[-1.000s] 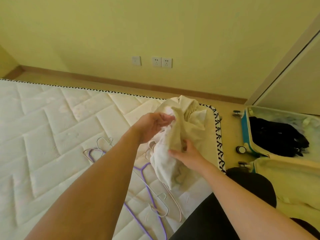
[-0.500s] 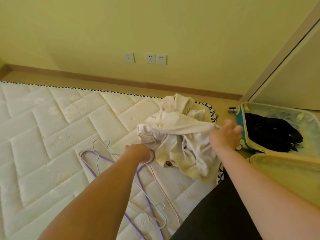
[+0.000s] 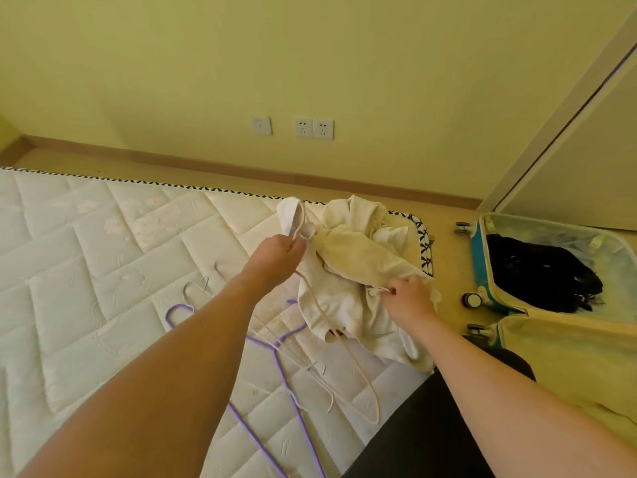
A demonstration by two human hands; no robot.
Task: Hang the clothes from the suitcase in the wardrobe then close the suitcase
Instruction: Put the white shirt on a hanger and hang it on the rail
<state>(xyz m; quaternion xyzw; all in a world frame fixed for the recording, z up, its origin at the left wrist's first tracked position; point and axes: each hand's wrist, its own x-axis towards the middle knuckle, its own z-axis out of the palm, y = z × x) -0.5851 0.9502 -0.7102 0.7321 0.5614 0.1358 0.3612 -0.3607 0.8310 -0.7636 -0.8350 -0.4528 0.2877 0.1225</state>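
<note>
1. Left hand [image 3: 280, 251] is raised over the mattress [image 3: 103, 270], fingers curled round the neck of a pale hanger [image 3: 339, 343]; the hook loops up above the fist, against a white fold of the garment [image 3: 348, 281], and the lower bar trails down toward the near edge.
2. Change: 0.5 s ago this hand was low on the mattress among the hangers; it now has 1 lifted clear.
3. Right hand [image 3: 405, 298] pinches a fold of the cream garment at its right side. Change: 0.5 s ago it was reaching open toward the suitcase [image 3: 510, 305]; it is now back on the cloth.
4. Garment lies crumpled at the far right corner of the mattress, touching the hanger; not yet on it. Cannot tell where the neck opening is.
5. Purple hangers [image 3: 275, 343] and another pale 1 lie on the mattress, partly under the left forearm.
6. Suitcase is open on the floor right of the mattress, with dark clothes [image 3: 537, 274] inside. Wardrobe door [image 3: 586, 150] stands beyond it.
7. Judgement: step in hand is threading hanger into garment. Both hands now placed for it; next need is to find the collar and spread it.
8. Task early: dark clothes unhung, suitcase not yet closed.
</note>
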